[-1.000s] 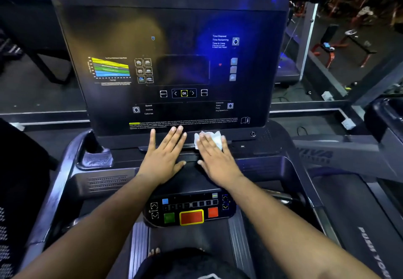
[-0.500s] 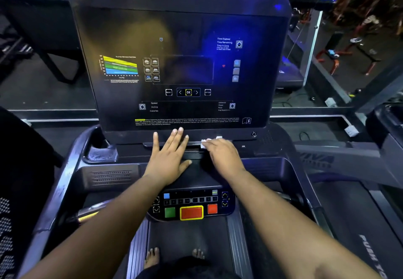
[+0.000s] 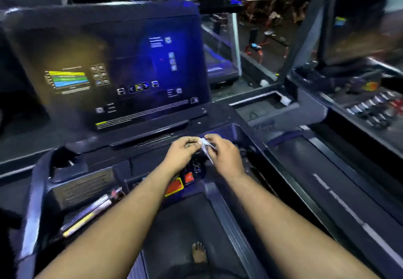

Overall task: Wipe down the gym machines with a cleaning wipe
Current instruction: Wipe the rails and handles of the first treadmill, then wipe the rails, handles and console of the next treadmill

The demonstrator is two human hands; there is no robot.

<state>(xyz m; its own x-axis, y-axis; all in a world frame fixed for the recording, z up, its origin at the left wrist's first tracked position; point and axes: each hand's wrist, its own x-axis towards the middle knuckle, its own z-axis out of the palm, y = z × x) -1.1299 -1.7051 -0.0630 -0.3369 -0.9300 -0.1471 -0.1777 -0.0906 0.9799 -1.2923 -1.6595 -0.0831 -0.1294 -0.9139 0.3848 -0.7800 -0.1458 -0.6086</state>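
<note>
Cleaning wipe, small, white and crumpled [image 3: 206,145], sits just right of frame centre, pinched between both hands above the dark console deck of the black treadmill [image 3: 139,147]. The left hand [image 3: 182,150] has its fingers curled, thumb and fingertips nipping the wipe's upper left corner. The right hand [image 3: 224,153] is curled too, fingers closed on the wipe's other side, with a narrow tail of the wipe hanging down between the two hands. Both hands are lifted off the deck, close together, almost touching.

Behind them, filling the upper left of the frame, stands the big dark glossy display panel [image 3: 113,64], tilted back, its lower edge well apart from the hands. Below the hands, the red and yellow-rimmed stop button [image 3: 174,187] shows between the forearms, partly covered by the left wrist. At lower left a silver handgrip bar with a yellow band [image 3: 87,215] runs along the side rail. A bare foot [image 3: 198,254] rests on the black running belt [image 3: 174,230] at bottom centre.

To the right, a strip of open floor and a grey frame rail separate this machine from a neighbouring treadmill console [image 3: 357,29] at upper right; motion blur smears its detail.
</note>
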